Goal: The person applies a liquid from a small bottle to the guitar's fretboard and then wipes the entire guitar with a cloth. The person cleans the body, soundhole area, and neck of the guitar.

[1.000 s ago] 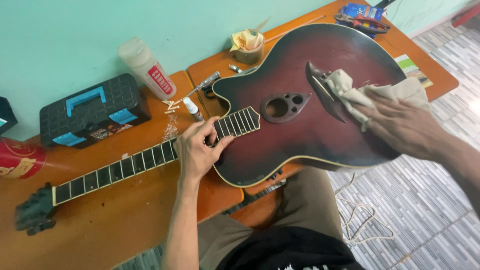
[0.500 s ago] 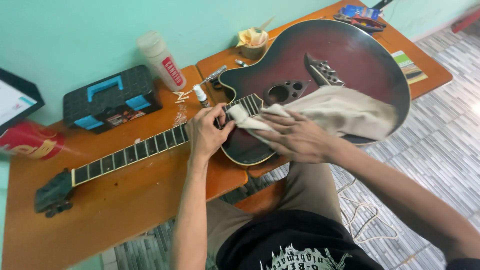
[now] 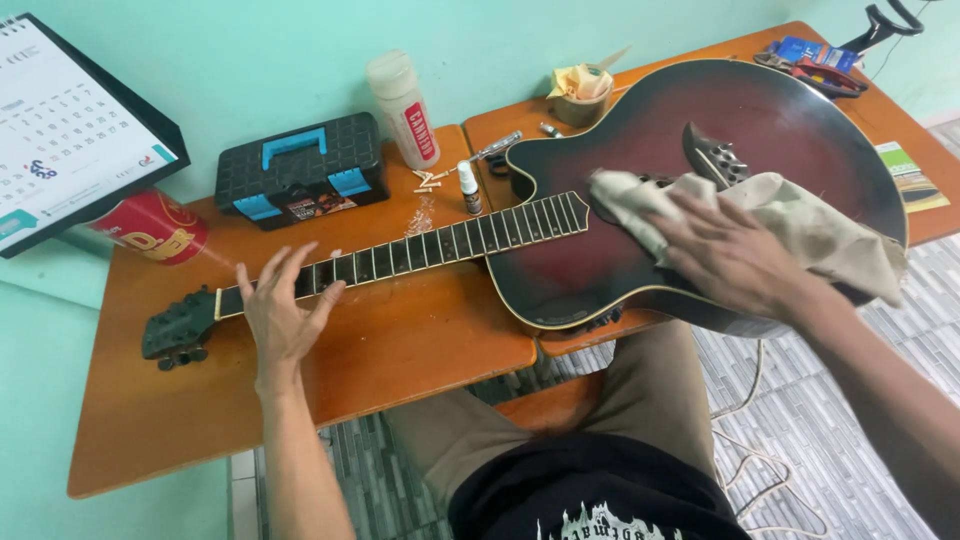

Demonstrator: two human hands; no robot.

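Observation:
A dark red acoustic guitar [image 3: 800, 130] without strings lies flat across two wooden tables, its black fretboard [image 3: 450, 243] pointing left to the headstock [image 3: 178, 328]. My left hand [image 3: 282, 312] rests open on the neck near the headstock, fingers spread over the frets. My right hand [image 3: 730, 255] presses flat on a beige cloth [image 3: 820, 225] spread over the guitar's body around the sound hole. The bridge [image 3: 716, 157] shows just behind the cloth.
A black and blue toolbox [image 3: 300, 170], a white bottle [image 3: 402, 108], a small dropper bottle [image 3: 468, 188], loose pegs [image 3: 428, 181] and a red can [image 3: 152, 228] stand behind the neck. A calendar [image 3: 70, 130] leans far left. A cup [image 3: 580, 95] and tools [image 3: 815, 62] sit behind the body.
My left hand slid left along the neck from the body joint toward the headstock. My right hand moved the cloth back right over the sound hole area.

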